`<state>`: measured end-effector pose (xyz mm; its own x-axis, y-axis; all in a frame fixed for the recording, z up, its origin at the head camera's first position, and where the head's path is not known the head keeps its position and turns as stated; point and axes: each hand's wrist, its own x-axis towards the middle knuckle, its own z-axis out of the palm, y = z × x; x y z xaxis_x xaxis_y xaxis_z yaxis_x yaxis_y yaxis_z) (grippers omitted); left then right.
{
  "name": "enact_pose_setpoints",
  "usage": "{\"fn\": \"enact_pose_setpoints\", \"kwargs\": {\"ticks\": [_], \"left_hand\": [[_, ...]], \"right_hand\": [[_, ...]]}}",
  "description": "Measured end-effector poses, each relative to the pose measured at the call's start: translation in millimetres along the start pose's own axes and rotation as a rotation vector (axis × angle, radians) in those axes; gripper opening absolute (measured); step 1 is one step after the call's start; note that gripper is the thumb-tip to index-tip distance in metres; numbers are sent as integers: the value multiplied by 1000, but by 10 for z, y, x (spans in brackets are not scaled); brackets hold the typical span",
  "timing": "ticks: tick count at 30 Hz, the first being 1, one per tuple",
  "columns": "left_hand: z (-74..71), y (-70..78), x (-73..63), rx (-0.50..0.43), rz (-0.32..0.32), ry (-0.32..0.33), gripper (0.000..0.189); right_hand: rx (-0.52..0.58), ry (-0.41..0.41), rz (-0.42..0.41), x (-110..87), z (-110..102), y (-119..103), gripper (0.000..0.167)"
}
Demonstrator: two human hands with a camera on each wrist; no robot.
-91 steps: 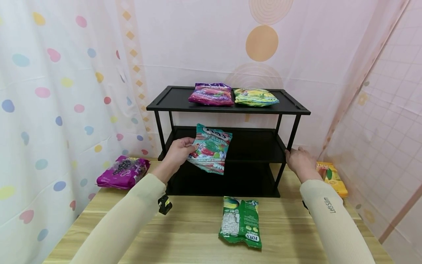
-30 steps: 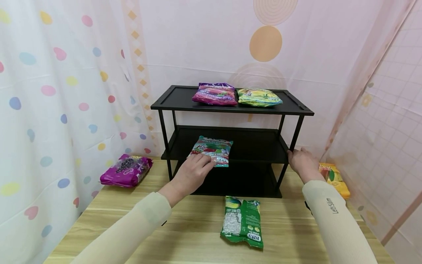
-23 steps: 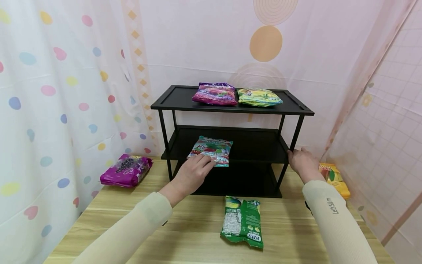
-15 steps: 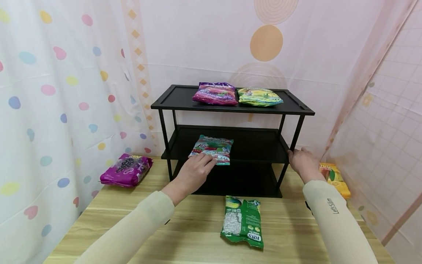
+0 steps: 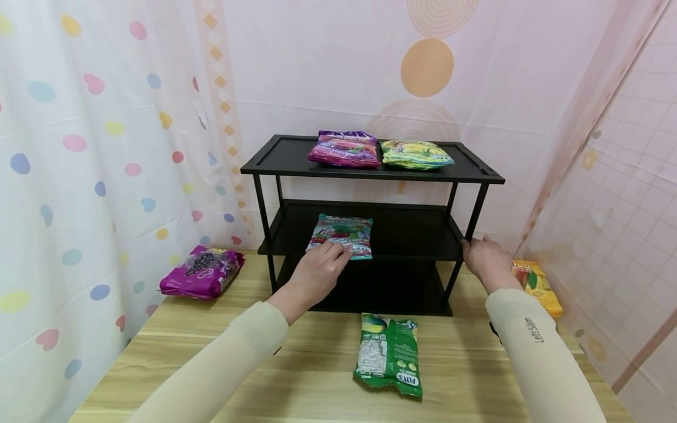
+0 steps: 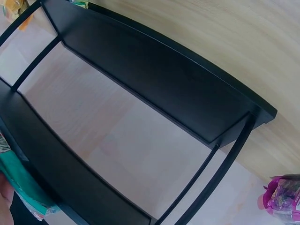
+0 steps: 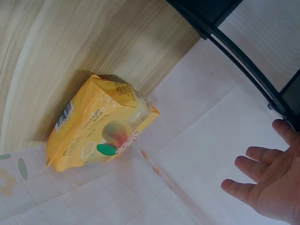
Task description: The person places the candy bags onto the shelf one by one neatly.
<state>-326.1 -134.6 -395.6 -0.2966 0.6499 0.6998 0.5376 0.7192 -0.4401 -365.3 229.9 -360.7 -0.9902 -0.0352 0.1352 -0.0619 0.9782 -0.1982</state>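
A teal mint candy bag [image 5: 342,232] lies over the front of the middle tier of a black three-tier shelf [image 5: 412,232]. My left hand [image 5: 316,273] pinches its near edge from above; the thumb is hidden in the head view. In the left wrist view the bag [image 6: 21,180] shows beside the shelf with a bit of the hand [image 6: 4,201] at the frame edge. My right hand [image 5: 486,261] rests against the shelf's right front post. Seen from the right wrist, its fingers are extended and spread, one fingertip touching the frame.
On the top tier sit a purple candy bag [image 5: 345,150] and a yellow-green one [image 5: 416,155]. A green bag [image 5: 388,355] lies on the wooden table [image 5: 317,376] in front. A purple grape bag [image 5: 202,273] is at left, a yellow mango bag [image 5: 536,288] at right.
My left hand has brought the teal bag from upright before the shelf down onto the middle tier, then slid it slightly farther back. The right hand stays at the post.
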Motion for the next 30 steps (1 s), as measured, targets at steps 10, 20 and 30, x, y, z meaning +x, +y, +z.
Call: {"fn": "enact_pose_setpoints", "kwargs": {"ticks": [10,20,30], "left_hand": [[44,26,8,3,-41,-67,24],[58,58,-37,-1,-88,-187,35],[61,94,-3,51,-97,-299,45]], "right_hand": [[-1,-6,5,7,-5,1,54],[-8,8,-14,4,-1,1,51],[0,5,-10,3,-2,-2,53]]}}
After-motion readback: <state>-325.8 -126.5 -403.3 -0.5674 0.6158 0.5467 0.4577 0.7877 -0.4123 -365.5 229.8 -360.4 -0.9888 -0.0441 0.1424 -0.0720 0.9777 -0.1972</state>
